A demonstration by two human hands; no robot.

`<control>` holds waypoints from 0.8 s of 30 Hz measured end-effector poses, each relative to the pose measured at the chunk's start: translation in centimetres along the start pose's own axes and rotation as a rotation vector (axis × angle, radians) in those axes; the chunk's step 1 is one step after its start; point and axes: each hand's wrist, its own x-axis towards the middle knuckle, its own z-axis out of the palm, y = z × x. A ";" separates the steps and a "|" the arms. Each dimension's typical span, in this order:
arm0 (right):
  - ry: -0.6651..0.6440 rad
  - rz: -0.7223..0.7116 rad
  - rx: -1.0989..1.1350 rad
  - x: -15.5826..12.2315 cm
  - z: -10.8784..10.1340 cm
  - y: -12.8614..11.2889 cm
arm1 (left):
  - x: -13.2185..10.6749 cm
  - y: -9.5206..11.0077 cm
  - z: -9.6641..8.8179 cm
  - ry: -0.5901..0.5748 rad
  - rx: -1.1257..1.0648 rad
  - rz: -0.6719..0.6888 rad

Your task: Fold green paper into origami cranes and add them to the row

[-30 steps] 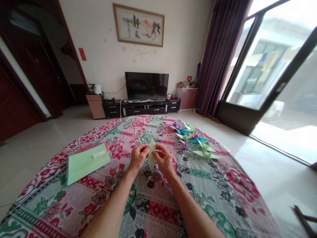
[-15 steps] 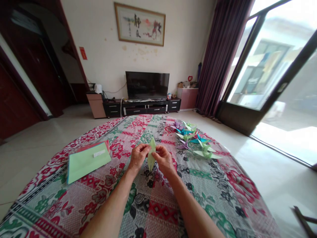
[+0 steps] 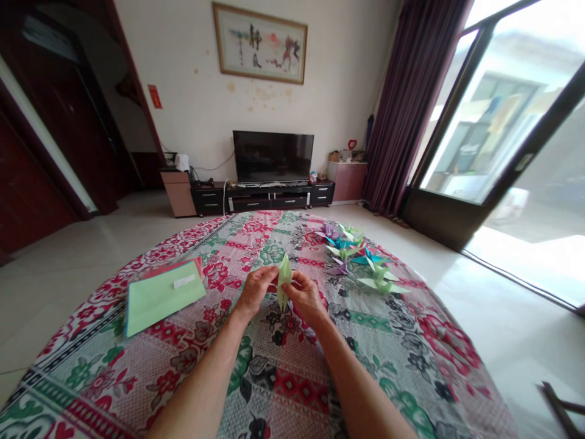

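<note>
A big pale wall (image 3: 173,55) is at the back of the room, and a tall glass door (image 3: 457,152) is on the right. The round tabletop (image 3: 388,341) has a flowery cloth (image 3: 114,390) all over it. A long purple curtain (image 3: 397,116) hangs beside the door. Past the tabletop is a low black cabinet (image 3: 256,203) with a black TV (image 3: 273,157) on it, and a framed picture (image 3: 260,42) hangs higher up. On the left lies a pile of paper (image 3: 159,299), green on top, with red and blue peeking out. On the right sit some paper birds (image 3: 378,285), green, blue and purple, close together. In the middle, the right hand (image 3: 307,296) pinches a folded green paper (image 3: 284,286) between its thumb and fingers. The left hand (image 3: 257,291) has its fingertips at the left edge of it, but I cannot tell if they squeeze. The folded green paper is long and thin, pointy end up, between both hands, over the tabletop. A little white slip (image 3: 183,281) lies on the pile.
</note>
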 end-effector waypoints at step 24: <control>-0.024 -0.068 -0.012 -0.1 0.0 -0.8 | -0.2 0.4 0.0 -0.163 -0.033 -0.103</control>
